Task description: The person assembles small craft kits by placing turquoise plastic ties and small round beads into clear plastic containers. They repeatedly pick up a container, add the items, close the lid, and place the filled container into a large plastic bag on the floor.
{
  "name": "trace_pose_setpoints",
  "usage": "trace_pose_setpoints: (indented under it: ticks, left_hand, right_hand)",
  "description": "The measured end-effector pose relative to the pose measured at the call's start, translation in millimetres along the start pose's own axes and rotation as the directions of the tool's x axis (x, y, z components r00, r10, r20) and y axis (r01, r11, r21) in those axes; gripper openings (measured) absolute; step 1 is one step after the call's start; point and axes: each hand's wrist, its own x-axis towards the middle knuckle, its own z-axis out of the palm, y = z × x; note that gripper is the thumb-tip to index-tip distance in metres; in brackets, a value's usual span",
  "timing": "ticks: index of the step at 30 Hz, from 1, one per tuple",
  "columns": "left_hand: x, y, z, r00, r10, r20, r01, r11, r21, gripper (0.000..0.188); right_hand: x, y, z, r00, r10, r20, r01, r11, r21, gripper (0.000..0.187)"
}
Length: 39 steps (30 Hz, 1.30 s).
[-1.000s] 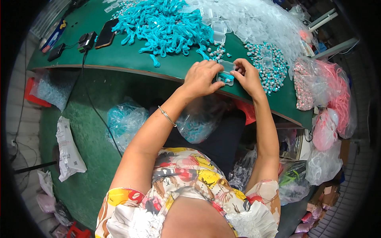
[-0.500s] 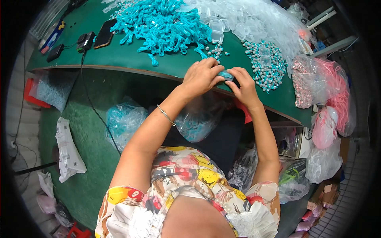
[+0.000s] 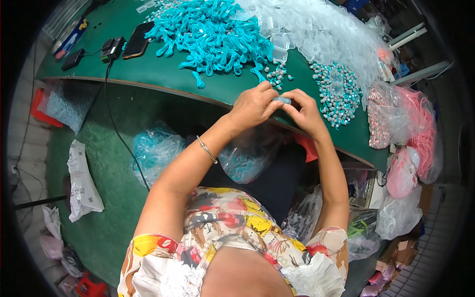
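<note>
1. Pinching a small clear box (image 3: 282, 100) between both hands; clock below is centred on it.
2. My left hand (image 3: 255, 105): fingers curled, thumb and fingertips gripping the box's 9 o'clock end. Metal bracelet (image 3: 207, 149) on that forearm, toward 8.
3. My right hand (image 3: 308, 115): fingers bent, thumb and fingertips gripping the 3 o'clock end.
4. Box sits at the near edge of the green table (image 3: 148, 69). Bluish tint shows; fingers cover most of it, so can't tell if its lid is fully down, or if it touches the tabletop.
5. 12 o'clock, just beyond my fingers: small cluster of grey and teal beads (image 3: 277, 75). Past that, same direction, an empty-looking clear case (image 3: 280, 43).
6. 10 o'clock: big heap of teal cords (image 3: 213, 42), looped in bundles. One stray bundle (image 3: 198, 79) lies apart from it, 9 to 10.
7. 1 o'clock: large mound of clear plastic boxes (image 3: 321, 34).
8. 3 o'clock: wide spread of grey and teal beads (image 3: 341, 101), clear box parts (image 3: 336, 83) lying on it.
9. Toward 10, well apart: dark phone (image 3: 137, 40), with a black device (image 3: 113, 48) beside it, cable (image 3: 107, 81) hanging off the edge.
10. Between 3 and 4: bag of pink cords (image 3: 419, 128).
11. 7 o'clock, below the table: clear bag (image 3: 247, 161), bluish contents.
</note>
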Motion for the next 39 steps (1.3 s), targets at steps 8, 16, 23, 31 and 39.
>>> trace_pose_setpoints:
  ticks: [8,16,23,31,39]
  left_hand:
    - [2,15,-1,0.994,0.111,0.002,-0.111,0.988,0.108,0.025]
    - [-22,17,-10,0.960,0.273,0.061,-0.278,0.956,0.099,0.035]
    - [-92,15,42,0.963,0.157,0.220,-0.154,0.988,-0.033,0.034]
    - [-95,7,47,0.938,0.034,0.346,-0.061,0.996,0.068,0.024]
    - [12,29,8,0.987,-0.144,-0.071,0.158,0.944,0.289,0.014]
  right_hand:
    - [79,39,-23,0.979,-0.007,-0.205,-0.050,0.962,-0.267,0.029]
    - [135,86,-2,0.905,0.080,-0.418,-0.302,0.813,-0.498,0.019]
    - [57,59,-37,0.883,0.101,-0.458,-0.312,0.856,-0.413,0.018]
    - [-22,21,-14,0.936,0.117,-0.331,-0.258,0.868,-0.424,0.011]
    - [-25,10,-26,0.933,-0.038,-0.357,-0.167,0.834,-0.526,0.007]
